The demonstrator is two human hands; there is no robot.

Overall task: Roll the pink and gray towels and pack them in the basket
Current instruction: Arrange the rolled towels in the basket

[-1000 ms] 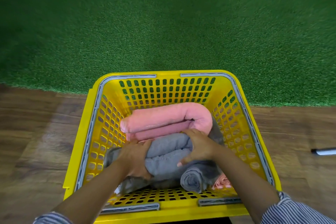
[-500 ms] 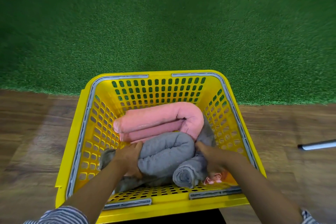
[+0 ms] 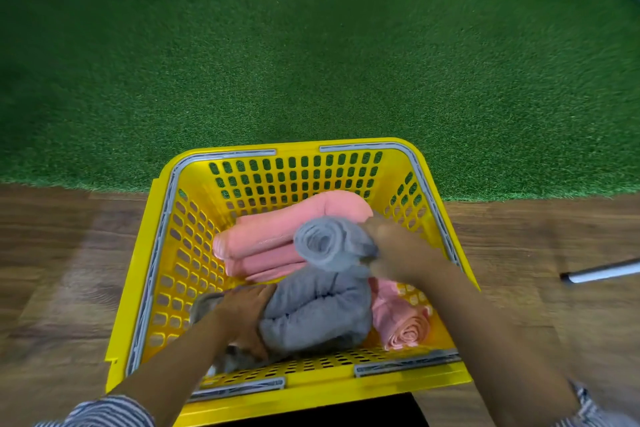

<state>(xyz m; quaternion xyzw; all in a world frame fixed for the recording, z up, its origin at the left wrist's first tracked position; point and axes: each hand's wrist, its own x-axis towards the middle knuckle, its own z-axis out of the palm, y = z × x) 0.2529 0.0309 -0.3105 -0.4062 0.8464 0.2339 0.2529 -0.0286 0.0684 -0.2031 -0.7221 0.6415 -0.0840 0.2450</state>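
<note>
I'm looking down into the yellow perforated plastic basket [image 3: 194, 253] with grey rim strips, which stands on wood-grain flooring [image 3: 52, 270] at the edge of a green artificial-turf mat [image 3: 311, 62]. My right hand [image 3: 394, 253], blurred, has its fingers curled round a tightly rolled grey terry towel [image 3: 323, 244] and holds it raised, its spiral end facing me, above the rest of the load. My left hand [image 3: 246, 312] lies with its fingers laid against the left side of a thick, softly folded grey towel bundle [image 3: 318, 315] at the near side of the basket; whether those fingers grip or only press I cannot tell. Beyond both hands, against the far wall, a long rolled pink towel [image 3: 277, 236] bends back on itself in smooth stacked lengths. Under my right wrist, in the near right corner, a smaller rolled pink towel [image 3: 405, 329] shows its spiral end. To the right of my right arm, a white rod with a dark tip [image 3: 602, 272] lies on the flooring.
</note>
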